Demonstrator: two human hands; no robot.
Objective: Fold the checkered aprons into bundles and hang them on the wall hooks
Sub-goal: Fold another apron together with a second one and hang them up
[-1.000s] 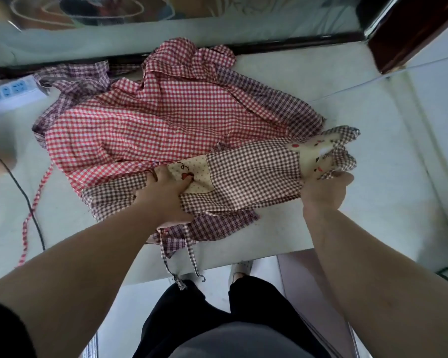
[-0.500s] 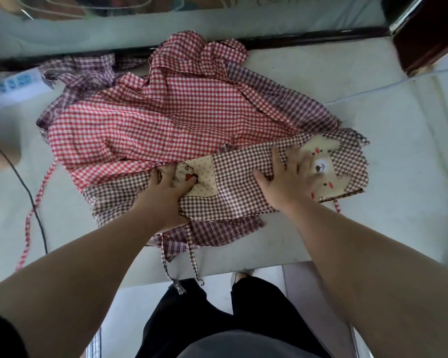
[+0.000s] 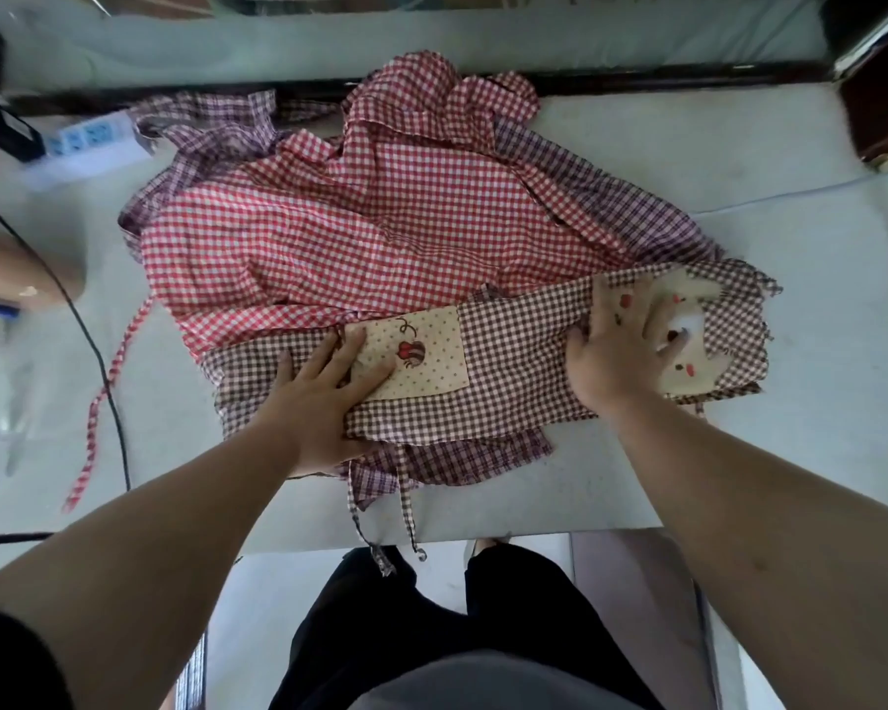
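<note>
Head view: the left hand (image 3: 324, 397) and right hand (image 3: 619, 351), fingers spread, are pressing flat the brown checkered apron (image 3: 513, 361). It is lying partly folded at the table's (image 3: 816, 402) near edge, overlapping the unfolded red checkered apron (image 3: 355, 238). Bundling and hanging are evidently remaining.

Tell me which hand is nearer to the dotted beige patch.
Left. The left hand touches the patch at its left edge; the right hand presses the brown apron farther right.
</note>
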